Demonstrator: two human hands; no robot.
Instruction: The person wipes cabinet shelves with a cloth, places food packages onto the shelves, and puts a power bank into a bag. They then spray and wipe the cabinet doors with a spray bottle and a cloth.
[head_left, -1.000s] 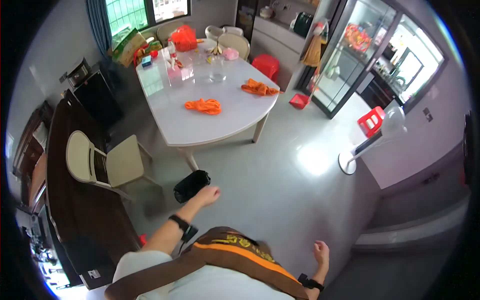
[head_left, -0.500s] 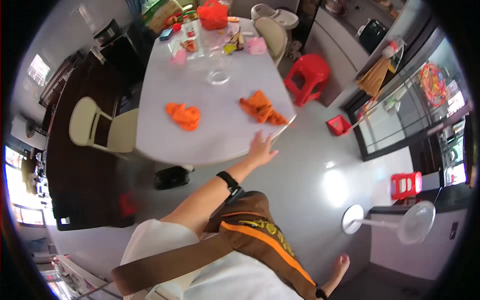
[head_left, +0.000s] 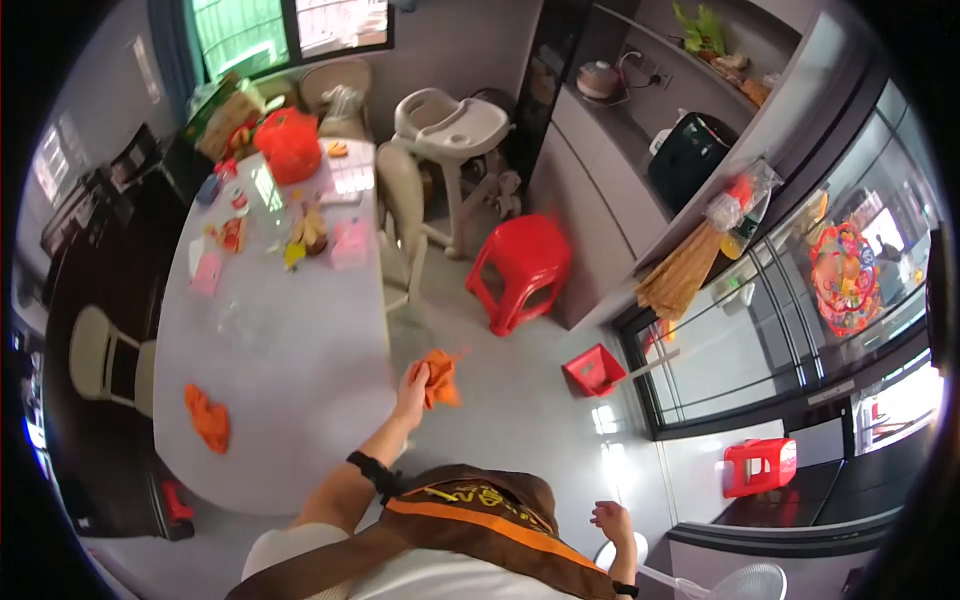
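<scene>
Cloth [head_left: 441, 382], orange and crumpled, is in your left hand [head_left: 408, 395], seen just past the right-hand edge of the surface [head_left: 300, 400]. Your left fingers are closed on one side of it, and the rest spreads loose beyond your grip, with the floor [head_left: 500, 425] showing behind. A black band [head_left: 372, 472] wraps that forearm. Your right hand [head_left: 614, 522] is well apart from the cloth, low at your side, its fingers loosely curled with some gaps between them; a white fan [head_left: 758, 583] shows near it.

Across the surface from your left hand, a second orange cloth [head_left: 207, 418] lies near the left edge. Further up you have a pink pack [head_left: 350, 243] by the right edge, a bottle [head_left: 236, 195] on the other side, and a bulky red bag [head_left: 288, 147] toward the far end.

To the right of the surface, a beige chair [head_left: 403, 200] stands near a highchair [head_left: 455, 125], and a red stool [head_left: 525, 255] stands before the cabinet [head_left: 590, 190]. Nearer you, a red dustpan [head_left: 597, 372] is near the glass door [head_left: 740, 340], below a broom [head_left: 680, 270]. Another red stool [head_left: 760, 467] is further right.
</scene>
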